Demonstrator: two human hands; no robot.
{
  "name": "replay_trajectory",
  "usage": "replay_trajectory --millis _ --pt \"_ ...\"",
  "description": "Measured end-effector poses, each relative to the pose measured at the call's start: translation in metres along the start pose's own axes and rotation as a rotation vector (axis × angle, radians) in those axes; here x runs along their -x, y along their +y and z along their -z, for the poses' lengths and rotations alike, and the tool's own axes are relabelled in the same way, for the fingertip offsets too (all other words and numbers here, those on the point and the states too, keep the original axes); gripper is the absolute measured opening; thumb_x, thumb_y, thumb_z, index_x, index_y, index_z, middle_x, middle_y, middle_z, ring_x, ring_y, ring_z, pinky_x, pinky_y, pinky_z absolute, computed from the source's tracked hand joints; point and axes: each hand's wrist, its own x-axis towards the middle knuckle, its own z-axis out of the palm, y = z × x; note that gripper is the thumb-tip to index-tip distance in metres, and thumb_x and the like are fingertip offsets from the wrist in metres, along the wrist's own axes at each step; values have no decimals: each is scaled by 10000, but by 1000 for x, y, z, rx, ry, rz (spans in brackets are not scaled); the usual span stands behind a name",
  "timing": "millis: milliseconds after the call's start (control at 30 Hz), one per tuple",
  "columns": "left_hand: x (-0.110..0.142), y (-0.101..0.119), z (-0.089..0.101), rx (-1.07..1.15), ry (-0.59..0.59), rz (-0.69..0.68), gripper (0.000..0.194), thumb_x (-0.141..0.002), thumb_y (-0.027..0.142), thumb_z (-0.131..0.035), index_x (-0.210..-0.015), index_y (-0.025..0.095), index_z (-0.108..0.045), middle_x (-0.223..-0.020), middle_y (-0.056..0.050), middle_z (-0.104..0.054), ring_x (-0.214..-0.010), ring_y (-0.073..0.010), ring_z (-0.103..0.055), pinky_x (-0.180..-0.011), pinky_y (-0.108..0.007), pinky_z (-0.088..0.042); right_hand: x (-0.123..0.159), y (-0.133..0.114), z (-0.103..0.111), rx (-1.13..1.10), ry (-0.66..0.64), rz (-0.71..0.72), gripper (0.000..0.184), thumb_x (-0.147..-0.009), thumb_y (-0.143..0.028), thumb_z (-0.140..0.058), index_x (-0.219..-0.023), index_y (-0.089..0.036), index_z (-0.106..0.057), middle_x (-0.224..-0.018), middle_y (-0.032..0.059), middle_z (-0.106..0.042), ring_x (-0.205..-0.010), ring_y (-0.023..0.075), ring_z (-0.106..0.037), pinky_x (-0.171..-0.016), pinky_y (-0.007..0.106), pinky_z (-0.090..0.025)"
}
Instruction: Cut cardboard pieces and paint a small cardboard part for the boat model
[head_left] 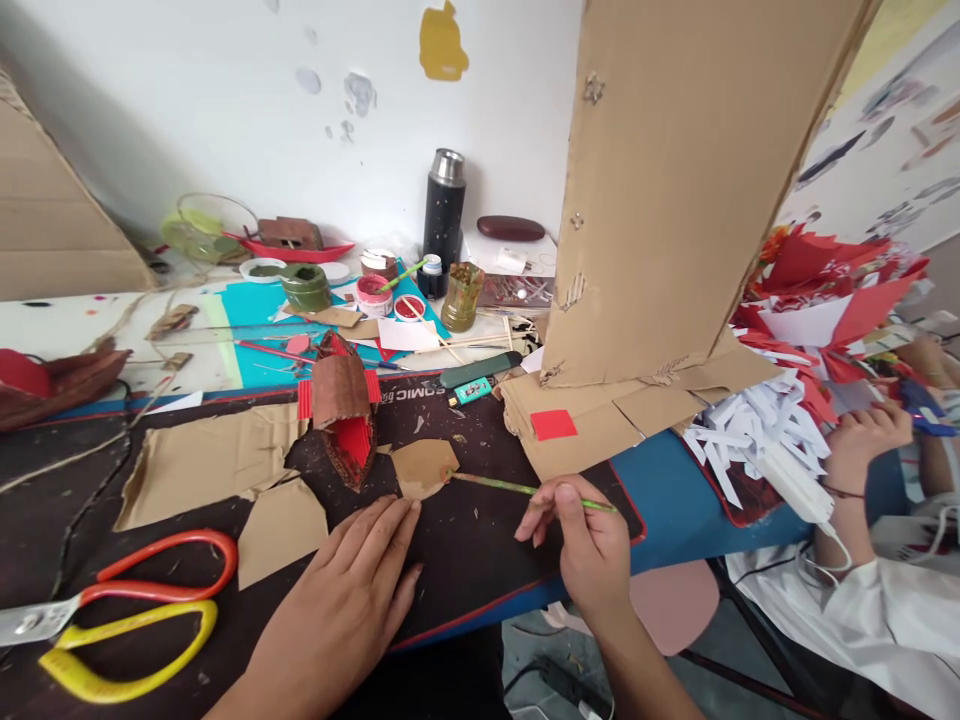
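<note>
Looming over everything, a tall cardboard sheet (675,180) is seen propped at the back right of the bench (675,510). Lower down, a dark mat (465,550) is spread across the bench, and on it a small rounded cardboard piece (424,466) is laid, just beside a red-lined cardboard model (345,420). Orange and yellow scissors (135,610) are left at the near left, well apart. The left hand (337,610) is laid flat, fingers spread and holding nothing, its fingertips just beside the piece. A thin green brush (525,489) is pinched by the closed fingers of the right hand (589,545), its tip touching the piece's right edge. Steadier strokes would likely be had if the piece were pinned by the flat hand and the brush kept low.
</note>
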Motion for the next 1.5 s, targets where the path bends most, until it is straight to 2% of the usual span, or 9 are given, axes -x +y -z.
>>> replay_trajectory --millis 267,500,733,933,1067,1167,1300,1500 --pt "0 3 0 -8 4 56 464 -1118 257 -445 -1459 9 -639 -1389 -242 -725 -1280 -374 -662 -1118 -495 -453 9 6 -13 -80 -45 -36 457 -1153 -530 -604 -875 -197 -748 -608 34 -752 -502 186 -754 -453 221 -547" --pt "-3 14 -2 27 13 90 414 -1085 182 -491 -1423 4 -651 -1356 -231 -733 -1243 -366 -656 -1123 -494 -461 1 1 1 -51 1 -10 462 -1147 -537 -621 -868 -194 -755 -621 44 -757 -507 178 -747 -459 217 -546" --pt "-20 26 1 85 22 178 393 -1099 205 -494 -1406 49 -683 -1323 -198 -767 -1190 -338 -671 -1079 -490 -478 3 0 7 -76 75 -18 469 -1131 -557 -649 -852 -195 -751 -604 39 -751 -489 168 -734 -448 203 -546" --pt "-25 33 -3 123 26 116 416 -1086 208 -512 -1420 12 -665 -1311 -216 -755 -1199 -348 -666 -1068 -493 -474 1 2 5 -77 45 -35 488 -1137 -574 -631 -863 -188 -749 -605 44 -755 -493 171 -744 -448 200 -534" --pt "-23 21 6 162 28 67 413 -1086 193 -514 -1467 95 -637 -1306 -158 -772 -1194 -313 -678 -1070 -446 -484 -1 2 7 -111 68 -32 486 -1123 -586 -654 -861 -188 -747 -600 38 -752 -487 167 -739 -446 198 -536" --pt "-29 4 18 84 4 58 474 -1080 198 -533 -1532 67 -586 -1362 -184 -773 -1266 -370 -652 -1104 -497 -455 -2 4 7 -152 86 -53 486 -1103 -599 -683 -854 -186 -745 -591 34 -745 -470 164 -725 -440 200 -533" --pt "-48 -24 30 3 -39 92 587 -1087 286 -549 -1604 14 -499 -1493 -251 -721 -1430 -442 -567 -1178 -572 -409 -1 5 4 -199 86 -73 490 -1097 -607 -690 -854 -185 -748 -585 32 -737 -468 164 -720 -441 203 -528" --pt "-71 -57 26 -21 -214 29 775 -959 306 -735 -1629 -9 -504 -1583 -255 -668 -1518 -478 -498 -1257 -628 -353 -3 3 -1 -229 80 -77 508 -1088 -628 -691 -852 -182 -743 -590 31 -734 -469 169 -727 -440 208 -518"
